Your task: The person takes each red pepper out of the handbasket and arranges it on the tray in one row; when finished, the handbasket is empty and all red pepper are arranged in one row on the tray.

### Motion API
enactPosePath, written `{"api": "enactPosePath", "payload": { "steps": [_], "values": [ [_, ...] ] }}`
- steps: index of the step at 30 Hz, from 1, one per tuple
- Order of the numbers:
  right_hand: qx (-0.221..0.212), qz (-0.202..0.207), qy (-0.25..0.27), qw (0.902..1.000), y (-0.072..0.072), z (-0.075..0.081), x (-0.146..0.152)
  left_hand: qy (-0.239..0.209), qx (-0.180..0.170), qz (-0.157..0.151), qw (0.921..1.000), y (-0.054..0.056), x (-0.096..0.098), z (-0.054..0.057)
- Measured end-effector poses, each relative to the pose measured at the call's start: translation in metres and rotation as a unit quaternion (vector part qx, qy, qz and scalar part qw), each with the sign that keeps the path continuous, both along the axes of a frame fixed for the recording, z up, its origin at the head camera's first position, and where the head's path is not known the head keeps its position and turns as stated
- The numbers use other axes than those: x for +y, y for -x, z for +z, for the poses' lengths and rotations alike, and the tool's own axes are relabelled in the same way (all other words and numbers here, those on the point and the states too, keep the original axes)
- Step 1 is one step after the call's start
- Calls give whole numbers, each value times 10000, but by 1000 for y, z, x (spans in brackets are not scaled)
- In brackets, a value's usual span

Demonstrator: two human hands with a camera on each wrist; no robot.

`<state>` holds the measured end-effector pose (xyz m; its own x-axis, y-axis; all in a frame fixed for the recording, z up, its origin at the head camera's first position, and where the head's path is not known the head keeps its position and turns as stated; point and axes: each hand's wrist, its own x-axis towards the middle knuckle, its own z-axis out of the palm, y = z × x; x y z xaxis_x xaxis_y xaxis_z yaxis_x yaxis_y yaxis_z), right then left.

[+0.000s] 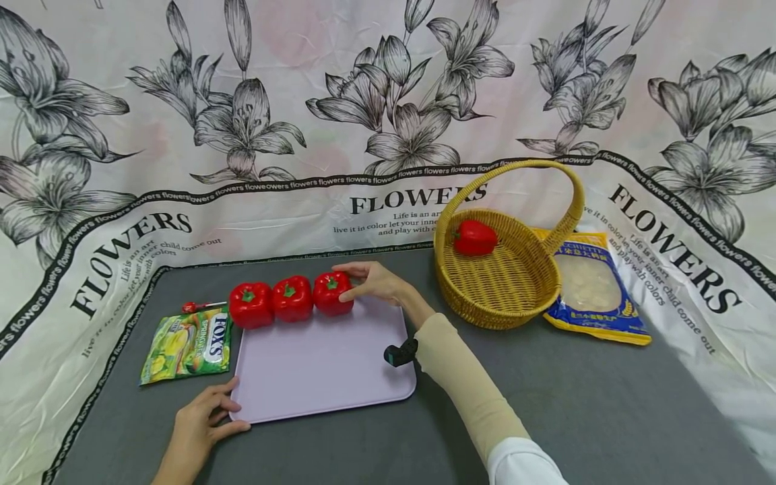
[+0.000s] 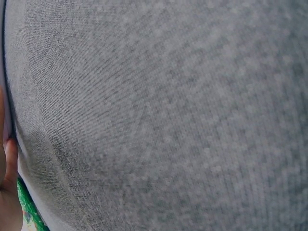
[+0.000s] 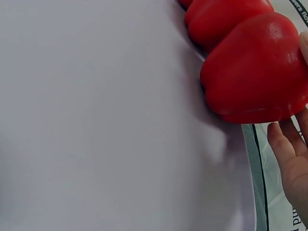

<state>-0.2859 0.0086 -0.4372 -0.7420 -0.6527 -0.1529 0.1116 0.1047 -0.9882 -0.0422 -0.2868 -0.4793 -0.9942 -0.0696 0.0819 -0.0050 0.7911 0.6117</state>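
Note:
Three red bell peppers with green stems stand in a row along the far edge of a pale lilac tray (image 1: 324,377). My right hand (image 1: 377,281) holds the rightmost bell pepper (image 1: 327,303), thumb on the near side and fingers behind. In the right wrist view, that pepper (image 3: 255,72) overlaps the tray's rim. The middle pepper (image 1: 294,306) and the left pepper (image 1: 251,313) sit close beside it. At the tray's near left corner, my left hand (image 1: 203,417) grips the edge between thumb and fingers. The left wrist view shows mostly grey cloth, with a few fingers at its left edge.
A yellow woven basket (image 1: 445,296) with a tall handle stands at the back right, a red bell pepper (image 1: 475,238) inside. Behind it lies a blue and yellow packet (image 1: 606,323). Left of the tray are a green packet (image 1: 182,347) and a small red-ended item (image 1: 190,307).

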Motion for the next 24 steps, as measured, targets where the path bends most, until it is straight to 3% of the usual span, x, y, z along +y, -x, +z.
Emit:
{"api": "enactPosePath", "payload": {
  "steps": [8,18,24],
  "values": [
    [-3,-15,176,9998,-2,-1,-2,36,242,-29,9997,-1,0,0],
    [112,71,342,9993,-3,0,1,20,142,-12,9999,-1,2,0],
    [262,183,464,9984,-3,7,20,16,4,6,10000,-1,1,1]
  ]
}}
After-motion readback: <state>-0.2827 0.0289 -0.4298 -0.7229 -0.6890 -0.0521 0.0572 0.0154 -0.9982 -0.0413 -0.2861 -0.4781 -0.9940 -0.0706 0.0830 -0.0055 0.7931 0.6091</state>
